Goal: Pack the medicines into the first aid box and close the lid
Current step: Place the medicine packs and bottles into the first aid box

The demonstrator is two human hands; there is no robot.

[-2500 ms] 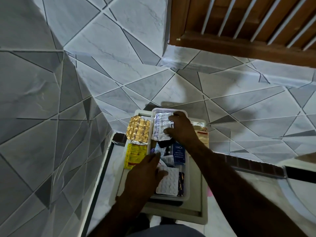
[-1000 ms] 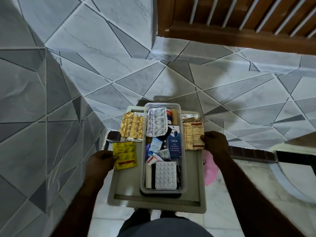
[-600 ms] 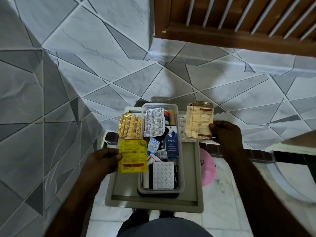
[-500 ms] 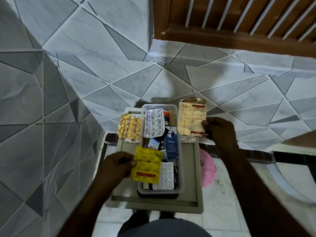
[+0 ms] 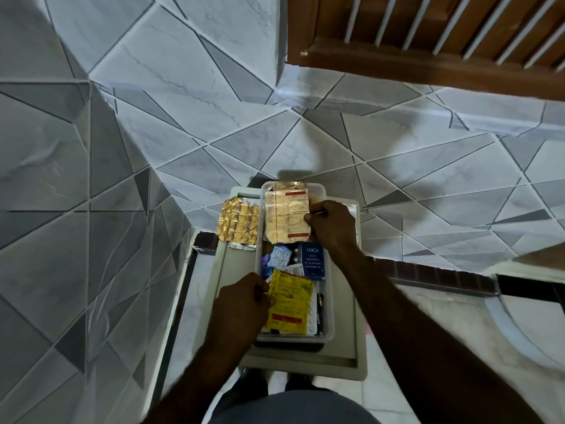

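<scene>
A clear plastic first aid box [image 5: 329,327] stands open on a grey lid or tray [image 5: 345,367]. My left hand [image 5: 241,304] pinches a yellow tablet strip [image 5: 289,302] lying over the box's near half. My right hand [image 5: 331,223] grips a beige tablet strip with red print [image 5: 286,217] over the far half. Between the two strips lie a dark blue carton [image 5: 312,260], a light blue sachet [image 5: 279,255] and other small packs. A gold foil blister strip [image 5: 238,221] lies outside the box, to its left on the tray.
The tray sits on a small stand in a corner of grey tiled walls [image 5: 76,240]. A wooden frame with white bars [image 5: 428,41] is at the upper right. A dark tiled ledge [image 5: 443,275] runs to the right. My legs are below the tray.
Both hands picked up strips from the tray's sides and brought them over the box: the yellow one to the near half, the beige one to the far half, covering the silver strip.
</scene>
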